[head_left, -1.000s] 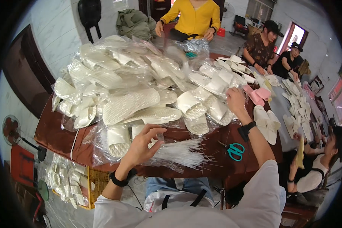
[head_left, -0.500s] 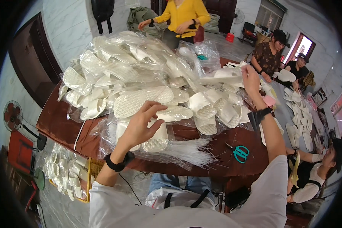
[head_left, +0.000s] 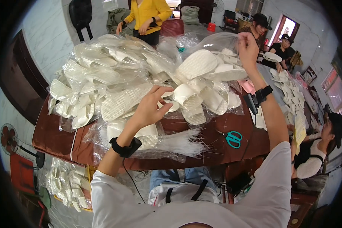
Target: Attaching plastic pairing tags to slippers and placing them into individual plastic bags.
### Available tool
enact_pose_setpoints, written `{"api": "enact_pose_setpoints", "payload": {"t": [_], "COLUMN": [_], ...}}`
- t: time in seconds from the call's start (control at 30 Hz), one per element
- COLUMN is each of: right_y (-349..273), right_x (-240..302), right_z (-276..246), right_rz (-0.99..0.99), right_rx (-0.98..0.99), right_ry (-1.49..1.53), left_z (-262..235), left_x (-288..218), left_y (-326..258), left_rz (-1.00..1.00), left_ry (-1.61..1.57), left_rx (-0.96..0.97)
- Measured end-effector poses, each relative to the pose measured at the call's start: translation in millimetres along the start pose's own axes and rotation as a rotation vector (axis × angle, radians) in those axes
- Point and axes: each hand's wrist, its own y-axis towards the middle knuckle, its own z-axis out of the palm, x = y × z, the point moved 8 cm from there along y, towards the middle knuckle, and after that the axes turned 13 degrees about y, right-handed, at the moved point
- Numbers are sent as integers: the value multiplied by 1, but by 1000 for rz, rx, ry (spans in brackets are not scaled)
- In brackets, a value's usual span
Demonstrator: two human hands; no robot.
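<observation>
My right hand (head_left: 248, 52) is raised at the far right of the table, its fingertips pinched on the edge of a clear plastic bag (head_left: 220, 41). The bag stretches left over a pair of cream slippers (head_left: 197, 65); whether they lie fully inside it I cannot tell. My left hand (head_left: 152, 105) hovers with fingers apart beside a bagged slipper (head_left: 123, 100), its sole facing up. Beneath that hand a bundle of thin clear plastic strands (head_left: 184, 142) lies on plastic film. Teal-handled scissors (head_left: 232, 139) rest on the brown tablecloth (head_left: 216, 155).
A large heap of bagged slippers (head_left: 102, 60) covers the table's far left. A yellow crate (head_left: 89, 178) of slippers stands on the floor at left. One person in a yellow top (head_left: 148, 15) stands opposite; others sit at a grey table (head_left: 275, 81) of slippers at right.
My right hand has risen, drawing the clear plastic up. The pair of slippers beside it now shows a sole tilted toward me. My left hand stays over the pile, and the whole view has shifted.
</observation>
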Motion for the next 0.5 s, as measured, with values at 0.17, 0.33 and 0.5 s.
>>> {"api": "enact_pose_setpoints", "payload": {"t": [0.17, 0.33, 0.5], "right_y": [13, 53, 68], "right_x": [-19, -20, 6], "right_z": [-10, -12, 12], "right_rz": [79, 66, -27], "right_rx": [-33, -129, -25], "right_ry": [76, 80, -34], "left_z": [10, 3, 7], "left_x": [11, 17, 33], "left_y": [2, 10, 7], "left_rz": [-27, -18, -74], "left_ry": [-64, -92, -126], "left_rx": [4, 12, 82]}}
